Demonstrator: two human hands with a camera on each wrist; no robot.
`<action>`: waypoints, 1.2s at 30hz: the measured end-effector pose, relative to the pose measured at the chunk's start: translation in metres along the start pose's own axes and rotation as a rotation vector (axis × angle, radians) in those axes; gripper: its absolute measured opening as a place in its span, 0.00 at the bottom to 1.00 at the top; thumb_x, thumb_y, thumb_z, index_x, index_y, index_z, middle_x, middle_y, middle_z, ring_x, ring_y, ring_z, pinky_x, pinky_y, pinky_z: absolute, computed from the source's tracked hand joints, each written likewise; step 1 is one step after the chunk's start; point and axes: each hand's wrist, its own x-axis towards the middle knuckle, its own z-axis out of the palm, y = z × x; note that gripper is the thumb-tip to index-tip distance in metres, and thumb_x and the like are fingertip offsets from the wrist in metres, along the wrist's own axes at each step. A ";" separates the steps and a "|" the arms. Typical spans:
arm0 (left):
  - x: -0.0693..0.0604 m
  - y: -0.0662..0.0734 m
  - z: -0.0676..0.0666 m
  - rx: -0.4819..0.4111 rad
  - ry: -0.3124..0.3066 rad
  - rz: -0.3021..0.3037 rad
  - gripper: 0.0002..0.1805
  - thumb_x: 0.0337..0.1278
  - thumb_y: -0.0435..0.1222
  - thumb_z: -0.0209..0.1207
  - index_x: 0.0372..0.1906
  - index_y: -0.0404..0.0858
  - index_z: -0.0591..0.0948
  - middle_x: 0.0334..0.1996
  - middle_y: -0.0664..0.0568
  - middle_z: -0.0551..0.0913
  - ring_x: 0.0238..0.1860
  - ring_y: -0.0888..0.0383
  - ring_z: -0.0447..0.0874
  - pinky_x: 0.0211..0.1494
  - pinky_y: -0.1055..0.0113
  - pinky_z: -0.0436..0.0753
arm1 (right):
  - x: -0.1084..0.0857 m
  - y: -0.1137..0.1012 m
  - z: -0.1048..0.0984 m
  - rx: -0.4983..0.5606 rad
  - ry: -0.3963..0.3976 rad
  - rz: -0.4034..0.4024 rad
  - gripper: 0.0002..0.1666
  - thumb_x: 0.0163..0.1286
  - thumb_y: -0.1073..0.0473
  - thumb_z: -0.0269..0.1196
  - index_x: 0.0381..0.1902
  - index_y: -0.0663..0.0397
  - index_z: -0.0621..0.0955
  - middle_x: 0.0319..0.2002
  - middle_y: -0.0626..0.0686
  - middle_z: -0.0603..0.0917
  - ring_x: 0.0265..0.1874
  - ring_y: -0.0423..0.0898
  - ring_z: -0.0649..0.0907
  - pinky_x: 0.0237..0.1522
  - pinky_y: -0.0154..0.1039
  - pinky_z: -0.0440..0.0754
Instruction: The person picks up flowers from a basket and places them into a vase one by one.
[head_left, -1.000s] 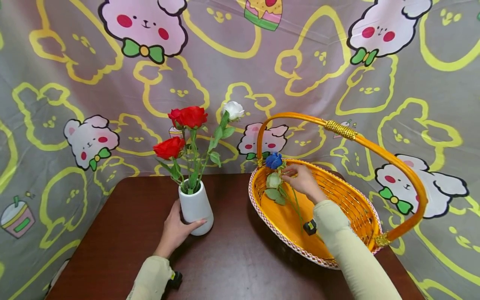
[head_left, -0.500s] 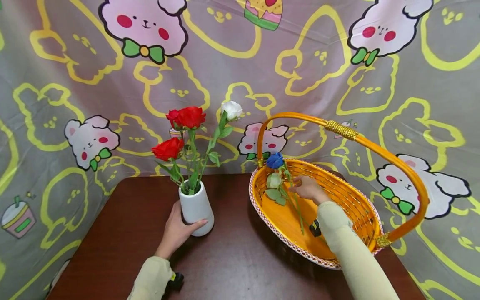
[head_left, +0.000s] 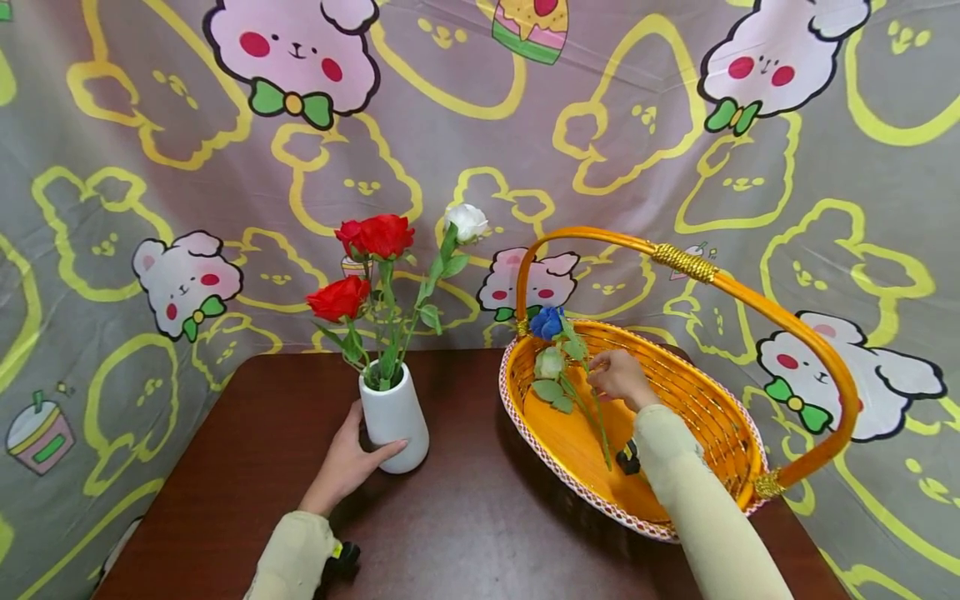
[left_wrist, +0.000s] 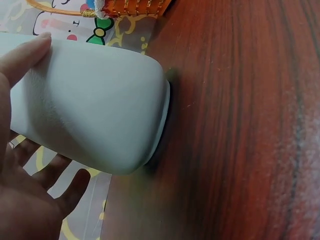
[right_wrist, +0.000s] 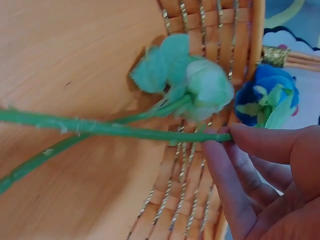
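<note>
My left hand (head_left: 351,460) holds the white vase (head_left: 396,423) low on its side, thumb across the front. In the left wrist view the vase (left_wrist: 105,105) stands on the table, with some fingers behind it and others apart from it. Three red roses (head_left: 384,237) and a white rose (head_left: 466,222) stand in the vase. Over the basket, my right hand (head_left: 621,379) pinches the stem of a blue rose (head_left: 547,322) between thumb and index finger, plain in the right wrist view. A pale green-white rose (right_wrist: 209,89) lies in the basket, its stem crossing under the blue rose's stem.
The orange woven basket (head_left: 570,492) stands on the right of the brown table (head_left: 472,533). Its tall arched handle (head_left: 795,325) rises over the right forearm. A patterned cloth (head_left: 450,125) hangs close behind the table.
My right hand has shifted right and slightly down, away from the blooms and along the blue rose's stem. My left hand and the vase stay nearly still.
</note>
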 end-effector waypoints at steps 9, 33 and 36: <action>0.002 -0.004 0.003 -0.043 0.013 0.019 0.56 0.48 0.50 0.79 0.77 0.42 0.59 0.71 0.42 0.71 0.72 0.41 0.70 0.75 0.38 0.67 | -0.015 -0.019 -0.012 0.121 0.025 -0.099 0.20 0.75 0.65 0.63 0.61 0.68 0.77 0.49 0.69 0.84 0.39 0.61 0.90 0.37 0.46 0.90; 0.001 -0.002 0.003 0.020 0.026 -0.016 0.58 0.46 0.57 0.78 0.78 0.45 0.58 0.71 0.43 0.71 0.70 0.41 0.72 0.71 0.38 0.70 | -0.052 -0.045 -0.017 0.527 0.059 -0.191 0.30 0.79 0.59 0.60 0.73 0.66 0.67 0.56 0.63 0.78 0.41 0.45 0.87 0.44 0.47 0.90; 0.001 -0.002 0.004 0.020 0.025 -0.015 0.58 0.45 0.57 0.78 0.77 0.46 0.59 0.71 0.43 0.71 0.70 0.41 0.72 0.71 0.38 0.71 | -0.053 -0.045 -0.014 0.542 0.077 -0.172 0.30 0.81 0.58 0.57 0.75 0.64 0.65 0.56 0.62 0.78 0.38 0.44 0.90 0.41 0.44 0.90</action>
